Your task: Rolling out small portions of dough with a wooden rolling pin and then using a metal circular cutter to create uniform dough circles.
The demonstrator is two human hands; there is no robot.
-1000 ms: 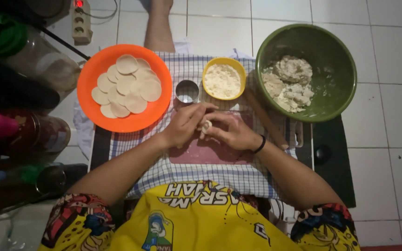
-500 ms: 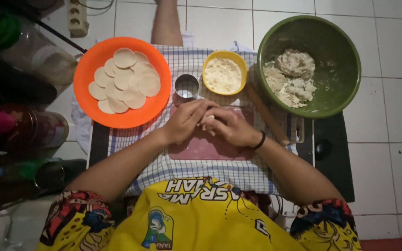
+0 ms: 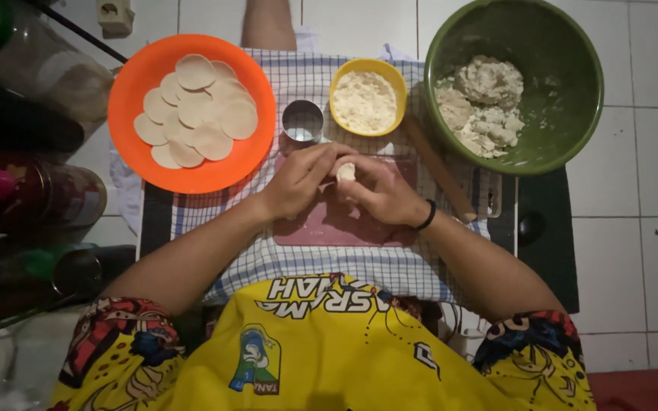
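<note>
White floor tiles (image 3: pixel 634 228) all around, checked cloth (image 3: pixel 321 262) spread over them. Nearest, a pink board (image 3: pixel 321 224) on the cloth. Above it, left hand (image 3: pixel 298 179) and right hand (image 3: pixel 378 190) pressed together, fingers of both closed on a small pale dough piece (image 3: pixel 346 171) held between the fingertips, just clear of the board. Soft and light by the look, likely tacky and quick to dent; best pinched gently at the edges, not squeezed. Just beyond, a round metal cutter (image 3: pixel 302 122) and a yellow bowl of flour (image 3: pixel 367 97); beside these, a wooden rolling pin (image 3: pixel 439 171). Farther left, an orange plate (image 3: pixel 142 84) of flat dough rounds (image 3: pixel 196 110). Farther right, a green bowl (image 3: pixel 573 76) with a rough dough lump (image 3: pixel 481 99).
</note>
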